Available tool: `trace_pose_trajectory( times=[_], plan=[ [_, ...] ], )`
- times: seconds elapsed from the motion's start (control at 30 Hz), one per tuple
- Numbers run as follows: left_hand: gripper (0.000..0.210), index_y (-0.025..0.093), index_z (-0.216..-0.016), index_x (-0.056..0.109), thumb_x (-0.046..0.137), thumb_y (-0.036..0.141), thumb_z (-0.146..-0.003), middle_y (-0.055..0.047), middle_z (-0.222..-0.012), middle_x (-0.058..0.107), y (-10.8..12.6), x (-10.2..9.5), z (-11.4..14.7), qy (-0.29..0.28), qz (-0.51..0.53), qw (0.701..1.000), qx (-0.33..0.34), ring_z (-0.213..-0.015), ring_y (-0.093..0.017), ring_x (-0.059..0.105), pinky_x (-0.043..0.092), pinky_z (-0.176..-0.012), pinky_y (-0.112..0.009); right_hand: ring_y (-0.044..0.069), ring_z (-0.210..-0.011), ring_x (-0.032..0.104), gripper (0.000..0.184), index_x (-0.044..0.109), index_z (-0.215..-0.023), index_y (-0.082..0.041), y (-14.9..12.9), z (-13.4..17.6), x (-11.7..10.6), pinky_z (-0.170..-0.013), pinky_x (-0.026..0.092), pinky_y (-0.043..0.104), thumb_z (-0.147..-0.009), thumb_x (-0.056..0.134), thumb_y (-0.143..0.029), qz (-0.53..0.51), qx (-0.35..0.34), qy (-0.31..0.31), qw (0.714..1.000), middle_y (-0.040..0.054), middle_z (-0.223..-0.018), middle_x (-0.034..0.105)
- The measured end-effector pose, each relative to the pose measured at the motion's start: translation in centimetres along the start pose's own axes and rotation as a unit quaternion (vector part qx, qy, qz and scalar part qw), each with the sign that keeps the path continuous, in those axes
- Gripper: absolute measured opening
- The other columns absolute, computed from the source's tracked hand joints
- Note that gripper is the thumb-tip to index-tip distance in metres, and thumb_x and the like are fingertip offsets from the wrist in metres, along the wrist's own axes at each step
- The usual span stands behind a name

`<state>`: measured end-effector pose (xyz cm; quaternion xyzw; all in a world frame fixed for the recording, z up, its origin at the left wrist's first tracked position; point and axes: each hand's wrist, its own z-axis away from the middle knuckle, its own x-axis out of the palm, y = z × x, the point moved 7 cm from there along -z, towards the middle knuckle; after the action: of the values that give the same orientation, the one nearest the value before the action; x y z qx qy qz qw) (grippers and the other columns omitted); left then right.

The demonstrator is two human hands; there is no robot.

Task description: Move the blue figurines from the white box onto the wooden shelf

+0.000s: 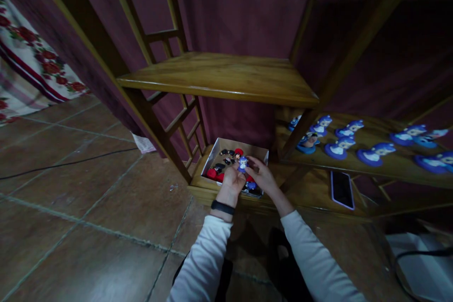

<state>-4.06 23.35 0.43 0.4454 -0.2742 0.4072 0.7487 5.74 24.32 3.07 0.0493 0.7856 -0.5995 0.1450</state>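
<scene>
A small blue-and-white figurine stands upright between my two hands, above an open cardboard box. My left hand, with a dark band on the wrist, is palm up under the figurine and supports it. From the right, my right hand grips the figurine's side with its fingertips. Inside the box lie several small red, black and blue figures, among them a red-capped figure and a blue piece. My hands hide part of the box's contents.
The box sits on the lowest board of a wooden shelf. Several blue-and-white figurines stand on the board to the right. Below them lies a phone. A cable crosses the tiled floor at left. A pale bin-like object is at lower right.
</scene>
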Motion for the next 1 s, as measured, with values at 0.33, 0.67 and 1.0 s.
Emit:
trace_pose_trajectory(
  times=[0.33,0.67,1.0],
  plan=[
    [0.015,0.014,-0.078,0.058,0.047,0.019,-0.086,-0.003,-0.070,0.061,-0.8,-1.2,1.6,0.039,-0.071,0.997,-0.004,-0.061,-0.011,0.057,0.050,-0.064,-0.025,0.018,-0.076,0.062,0.025,0.066,-0.090,-0.019,2.1,0.9,1.0,-0.072,0.050,0.031,-0.071,0.061,-0.034,-0.067,0.092,-0.030,0.993,0.0011,-0.081,0.069],
    [0.011,0.012,-0.076,0.063,0.061,0.002,-0.073,-0.004,-0.070,0.066,-2.8,-4.8,8.7,0.005,-0.150,0.989,0.014,-0.063,-0.009,0.062,0.053,-0.065,-0.021,0.020,-0.080,0.064,0.035,0.070,-0.082,-0.017,1.0,8.8,0.4,-0.082,0.049,0.039,-0.061,0.070,-0.045,-0.238,0.172,-0.015,0.956,0.0037,-0.081,0.070],
    [0.013,0.009,-0.078,0.066,0.066,0.000,-0.069,-0.007,-0.072,0.068,-6.8,-6.8,14.2,0.003,-0.181,0.983,-0.042,-0.062,-0.011,0.065,0.055,-0.064,-0.021,0.020,-0.084,0.065,0.035,0.071,-0.083,-0.017,0.0,17.5,-0.5,-0.083,0.048,0.036,-0.056,0.076,-0.040,-0.336,0.219,0.015,0.916,0.0065,-0.086,0.071]
  ],
)
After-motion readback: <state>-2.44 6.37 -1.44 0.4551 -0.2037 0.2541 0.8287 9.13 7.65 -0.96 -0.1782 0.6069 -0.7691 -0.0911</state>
